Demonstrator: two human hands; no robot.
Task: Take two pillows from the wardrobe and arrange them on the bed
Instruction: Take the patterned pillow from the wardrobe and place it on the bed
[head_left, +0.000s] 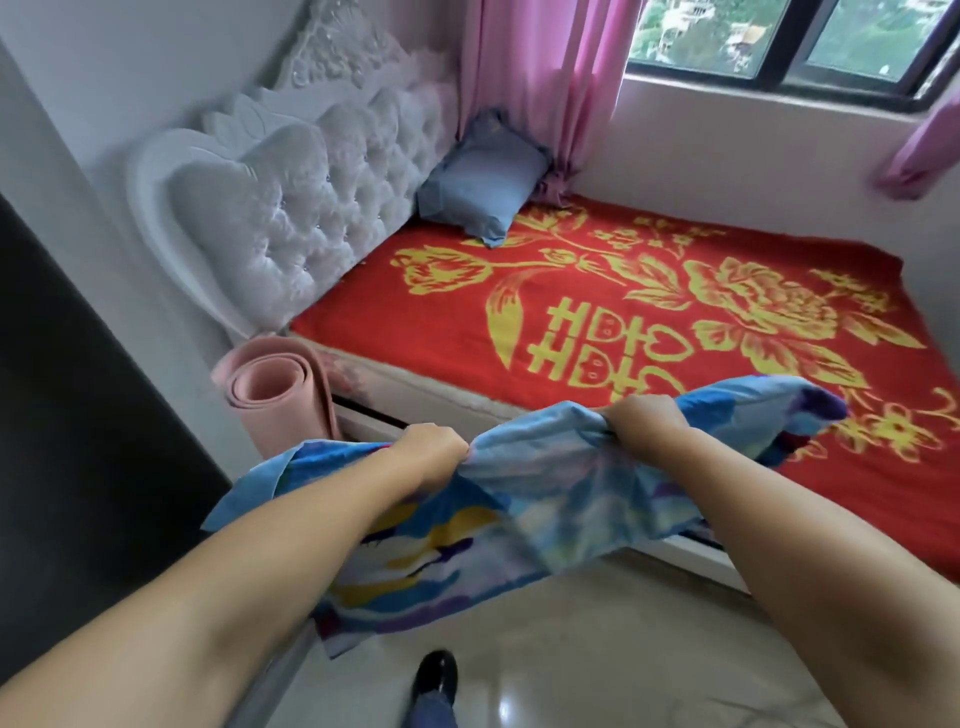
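Red bed cover (441, 322) with yellow double-happiness character 囍, blue pillow (483, 179) against tufted headboard (291, 208), left hand (434, 452) and right hand (647, 415) both clenched on patterned blue pillow (545, 499)

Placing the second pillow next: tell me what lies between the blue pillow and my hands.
Only bare red blanket, head view; no objects between pillow and hands.
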